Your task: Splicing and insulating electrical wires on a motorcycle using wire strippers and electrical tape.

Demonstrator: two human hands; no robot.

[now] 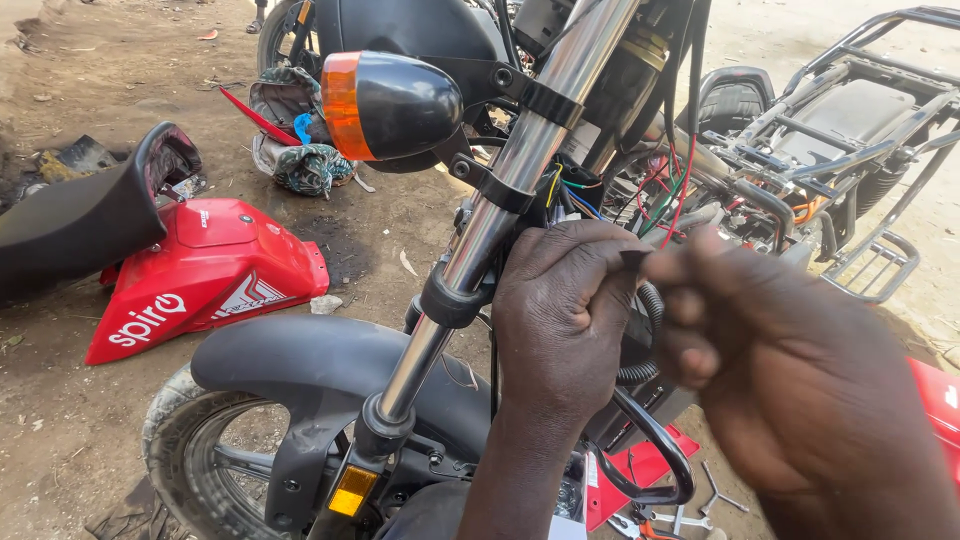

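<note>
I look down at the front of a stripped motorcycle. My left hand (560, 310) is closed around a bundle of black cables and corrugated black tubing (652, 330) just right of the chrome fork tube (520, 160). My right hand (760, 340) pinches the same bundle from the right, its fingers blurred; a small dark piece sits between its fingertips at the top. Coloured wires (665, 190) run up behind both hands. An orange and black turn signal (385, 105) juts out from the fork above.
The black front mudguard (300, 365) and tyre (175, 440) lie below left. A red body panel (200, 275) and a black seat (80, 220) rest on the dirt at left. The bare rear frame (850, 110) stands at right. Small tools (700, 505) lie on the ground.
</note>
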